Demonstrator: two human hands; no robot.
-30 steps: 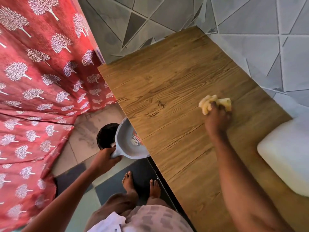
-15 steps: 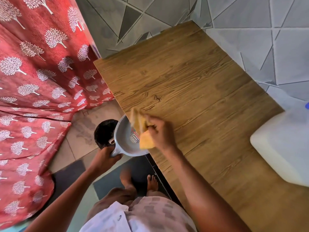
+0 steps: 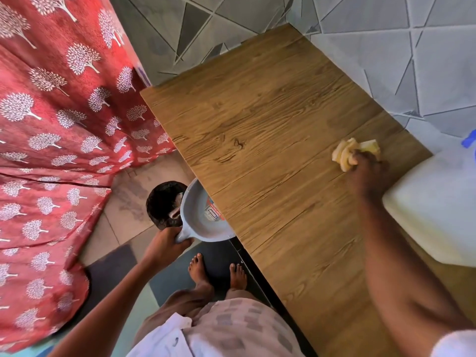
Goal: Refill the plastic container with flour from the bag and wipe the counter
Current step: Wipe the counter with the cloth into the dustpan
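Right hand (image 3: 367, 173) is out at the far side of the wooden desk (image 3: 270, 140), its grip closed around a crumpled yellow cloth (image 3: 346, 153), fingers curled over the wad and pressing it down onto the wood. That cloth sits close to the back wall and just beside the white plastic container (image 3: 432, 210), which lies on the desk at the right edge of view, with a blue cap (image 3: 468, 140) showing at its upper end. Whether the cloth touches the container, hard to say.

Left hand (image 3: 164, 243) is down below the desk's near edge, its grip wrapped round the handle of a grey dustpan (image 3: 203, 217). The pan's open mouth is tucked against the desk edge, tilted up toward it, with a printed label visible inside. Behind the pan, a dark round bin (image 3: 162, 202) stands on the floor.

Bare feet (image 3: 216, 271) stand on a dark floor mat (image 3: 110, 269) right by the desk. A red curtain (image 3: 59, 124) with white tree prints fills the left, and grey triangle-pattern tiles (image 3: 386, 47) cover the wall behind.
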